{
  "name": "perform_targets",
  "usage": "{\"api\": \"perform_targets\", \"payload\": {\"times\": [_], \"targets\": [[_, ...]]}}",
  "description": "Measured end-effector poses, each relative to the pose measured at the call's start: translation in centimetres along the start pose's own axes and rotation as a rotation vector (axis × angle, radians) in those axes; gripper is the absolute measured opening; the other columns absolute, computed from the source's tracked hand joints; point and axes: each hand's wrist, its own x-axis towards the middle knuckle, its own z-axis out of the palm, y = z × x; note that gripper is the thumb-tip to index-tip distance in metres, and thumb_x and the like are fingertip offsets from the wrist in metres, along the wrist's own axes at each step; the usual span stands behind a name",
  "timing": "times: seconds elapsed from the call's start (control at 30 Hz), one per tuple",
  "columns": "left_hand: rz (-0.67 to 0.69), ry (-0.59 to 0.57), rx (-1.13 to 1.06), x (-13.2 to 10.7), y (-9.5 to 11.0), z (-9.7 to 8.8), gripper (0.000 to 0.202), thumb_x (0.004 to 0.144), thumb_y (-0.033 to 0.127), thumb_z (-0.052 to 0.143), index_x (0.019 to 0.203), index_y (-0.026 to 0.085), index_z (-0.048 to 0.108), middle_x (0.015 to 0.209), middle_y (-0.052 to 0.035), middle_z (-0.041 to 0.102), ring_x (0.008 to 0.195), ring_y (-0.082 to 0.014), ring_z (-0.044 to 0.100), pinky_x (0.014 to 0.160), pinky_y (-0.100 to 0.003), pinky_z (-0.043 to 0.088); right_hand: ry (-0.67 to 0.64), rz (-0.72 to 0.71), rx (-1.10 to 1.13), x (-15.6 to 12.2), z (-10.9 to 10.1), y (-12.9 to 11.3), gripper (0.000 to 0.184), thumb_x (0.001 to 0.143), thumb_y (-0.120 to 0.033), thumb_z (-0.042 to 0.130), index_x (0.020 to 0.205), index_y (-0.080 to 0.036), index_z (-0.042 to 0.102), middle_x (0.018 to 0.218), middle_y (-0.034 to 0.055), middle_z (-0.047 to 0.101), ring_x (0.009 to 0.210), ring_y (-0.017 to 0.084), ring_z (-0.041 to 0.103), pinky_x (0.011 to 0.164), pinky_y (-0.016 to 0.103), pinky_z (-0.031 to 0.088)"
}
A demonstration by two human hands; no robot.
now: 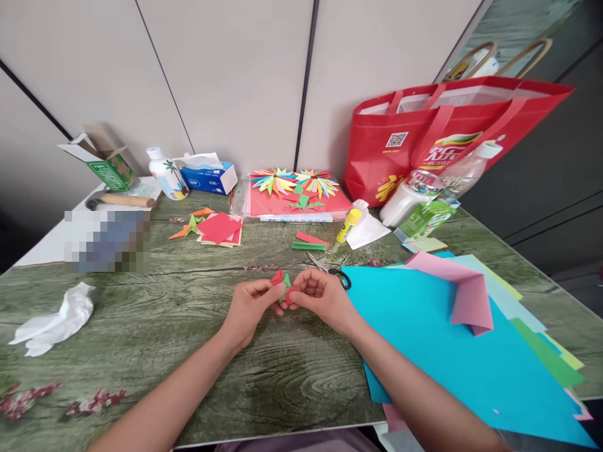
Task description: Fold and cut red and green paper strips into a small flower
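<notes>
Left hand (249, 304) and right hand (320, 298) both pinch a small red-and-green folded paper piece (286, 287) between thumbs and fingers, just above the table (292, 370), nearer the person than a yellow glue stick (348, 226) and to its left. The piece's red and green tips point up and away from the person; its long axis seems to slant from upper left to lower right, though fingers hide part of it.

Right of the glue stick and nearer lie large coloured sheets, a blue sheet (424, 351) uppermost, with a creased pink sheet (471, 295) on it. Scissors (329, 271) lie just in front of the glue stick, and red and green paper strips (308, 245) to its left.

Beyond it, to the left, a clear packet holds red sheets (266, 204), with paper fans (273, 182) on top. Farther left, white tissue pokes from a blue tissue box (202, 179); past that, a green carton (112, 172) stands with flaps open, its inside hidden. Beyond the glue stick to the right, a red bag (377, 157) gapes at the top, its contents unclear.
</notes>
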Motion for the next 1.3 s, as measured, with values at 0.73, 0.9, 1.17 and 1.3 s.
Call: {"api": "perform_targets", "payload": {"times": [0.73, 0.9, 1.17, 1.3], "targets": [[-0.203, -0.049, -0.223, 0.5, 0.4, -0.9, 0.016, 0.057, 0.021, 0.075, 0.058, 0.009, 0.064, 0.050, -0.0002, 0.059, 0.042, -0.0042, 0.047, 0.040, -0.014, 0.037, -0.053, -0.549, -0.502, -0.6, -0.1, 0.4, 0.009, 0.080, -0.020, 0.055, 0.085, -0.019, 0.062, 0.081, 0.0048, 0.061, 0.073, 0.014, 0.057, 0.064, 0.026, 0.048], [-0.293, -0.124, -0.229, 0.6, 0.6, -1.4, 0.014, 0.059, 0.020, 0.074, 0.062, 0.010, 0.065, 0.051, -0.0001, 0.060, 0.043, -0.0039, 0.048, 0.043, -0.014, 0.038, -0.085, -0.678, -0.605, -0.4, -0.5, 0.3, 0.009, 0.081, -0.018, 0.054, 0.084, -0.020, 0.063, 0.080, 0.0048, 0.060, 0.074, 0.014, 0.057, 0.066, 0.027, 0.047], [-0.192, -0.195, -0.142, 0.3, 0.8, -1.1, 0.017, 0.064, 0.024, 0.071, 0.061, 0.009, 0.064, 0.051, -0.0019, 0.061, 0.042, -0.0055, 0.050, 0.043, -0.016, 0.038, -0.080, -0.479, -0.541, -0.3, -0.7, 0.5, 0.008, 0.080, -0.023, 0.056, 0.076, -0.019, 0.061, 0.078, 0.0044, 0.056, 0.067, 0.013, 0.053, 0.056, 0.024, 0.045], [-0.148, -0.215, -0.125, 0.4, 0.8, -1.2, 0.019, 0.065, 0.027, 0.070, 0.062, 0.009, 0.064, 0.054, -0.0030, 0.062, 0.045, -0.0077, 0.053, 0.047, -0.019, 0.041, -0.025, -0.387, -0.425, -0.3, -0.7, 0.1, 0.008, 0.074, -0.025, 0.063, 0.070, -0.018, 0.062, 0.075, 0.0042, 0.059, 0.070, 0.015, 0.055, 0.060, 0.026, 0.046]]}}
